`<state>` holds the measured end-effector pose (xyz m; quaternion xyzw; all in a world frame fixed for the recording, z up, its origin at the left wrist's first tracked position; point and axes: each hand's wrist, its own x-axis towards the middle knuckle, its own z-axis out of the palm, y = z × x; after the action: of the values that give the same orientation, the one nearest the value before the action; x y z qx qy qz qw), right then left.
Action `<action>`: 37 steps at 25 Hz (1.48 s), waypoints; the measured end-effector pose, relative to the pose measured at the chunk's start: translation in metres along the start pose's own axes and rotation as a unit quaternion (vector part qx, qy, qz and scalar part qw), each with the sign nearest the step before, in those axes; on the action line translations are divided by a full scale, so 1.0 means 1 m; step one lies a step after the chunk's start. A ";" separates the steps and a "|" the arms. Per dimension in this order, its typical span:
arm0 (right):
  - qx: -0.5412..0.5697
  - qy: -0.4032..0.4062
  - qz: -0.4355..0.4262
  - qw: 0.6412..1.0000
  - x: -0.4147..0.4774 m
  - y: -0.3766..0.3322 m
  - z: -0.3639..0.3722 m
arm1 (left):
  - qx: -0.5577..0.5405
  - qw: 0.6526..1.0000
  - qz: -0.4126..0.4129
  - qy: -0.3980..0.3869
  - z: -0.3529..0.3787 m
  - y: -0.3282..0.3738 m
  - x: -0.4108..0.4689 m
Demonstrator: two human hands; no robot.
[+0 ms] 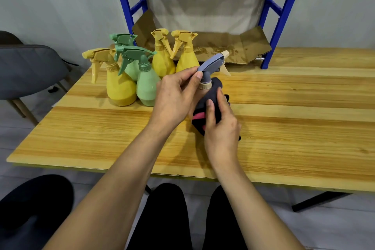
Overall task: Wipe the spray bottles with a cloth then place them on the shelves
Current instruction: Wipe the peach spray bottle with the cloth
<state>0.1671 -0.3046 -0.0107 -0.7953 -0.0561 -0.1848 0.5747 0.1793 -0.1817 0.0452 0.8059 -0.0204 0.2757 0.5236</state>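
Held a grey-headed spray bottle tilted above the table, just past the centre of view, nozzle aimed toward one o'clock. Pinched its trigger head with the left hand, thumb and curled forefinger closed on the rear of the head. Wrapped a dark cloth round the bottle's body with the right hand, fingers curled over the cloth and pressing it on. Hid the body that way, showing only the pale collar. Could not tell where the right thumb lay.

Left five more standing in a tight cluster at ten o'clock from the hands: three yellow bottles and two green bottles. Faced the blue shelf frame at twelve o'clock, beyond the table's far edge, with a cardboard sheet on its low level. Noted a grey chair at nine o'clock.

Judged this as the wiping step, with no bottle seen on the cardboard. Best done by holding the head firm as a pivot and turning the body inside the cloth, not rubbing one face only. Then worth sliding the cloth up over collar, trigger and nozzle. Wise to stay off the trigger to avoid a squirt, and to shift grip so the pinched spot got wiped too. Probably smooth, light plastic, so liable to slip in a loose hold.
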 end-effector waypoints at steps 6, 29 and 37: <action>-0.018 -0.018 0.050 0.998 -0.003 0.011 -0.014 | -0.009 1.000 -0.016 0.003 0.001 -0.002 0.000; -0.030 -0.081 -0.027 0.996 0.017 0.003 -0.009 | 0.007 1.000 -0.006 0.018 0.001 0.002 -0.002; -0.020 -0.095 -0.010 0.995 0.001 0.013 -0.009 | 0.016 0.999 -0.008 0.028 0.003 0.001 -0.004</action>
<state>0.1700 -0.3177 -0.0197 -0.8197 -0.1148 -0.1154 0.5492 0.1770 -0.1855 0.0440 0.8060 0.0051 0.2943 0.5136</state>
